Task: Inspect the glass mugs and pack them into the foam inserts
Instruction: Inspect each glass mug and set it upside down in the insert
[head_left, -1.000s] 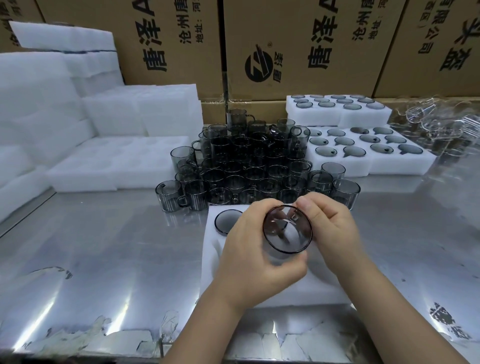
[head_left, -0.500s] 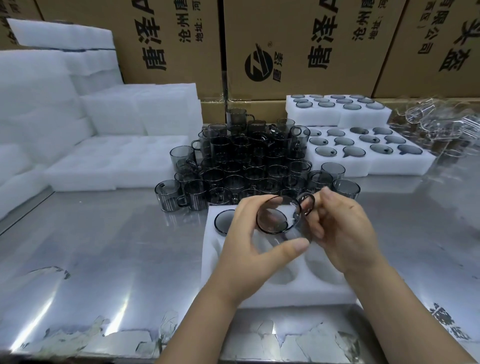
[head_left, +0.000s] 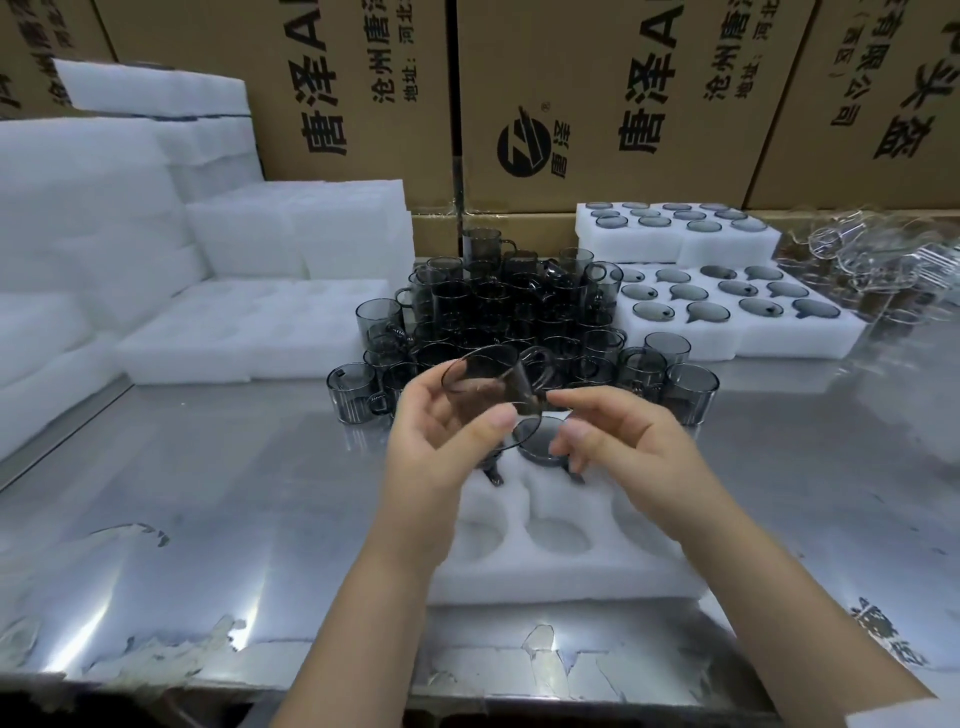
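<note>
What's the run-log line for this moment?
step: inspect | left hand: holds tilted mug over foam insert | right hand: beside mug, contact unclear | packed mug: in insert's far row

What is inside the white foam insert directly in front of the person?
One dark mug sits in a back pocket of the foam insert; the front pockets that show are empty. The left hand and right hand cover other back pockets.

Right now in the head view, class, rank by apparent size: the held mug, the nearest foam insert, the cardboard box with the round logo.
1. cardboard box with the round logo: largest, though farthest away and cut off by the frame.
2. nearest foam insert: partly covered.
3. held mug: smallest.
</note>
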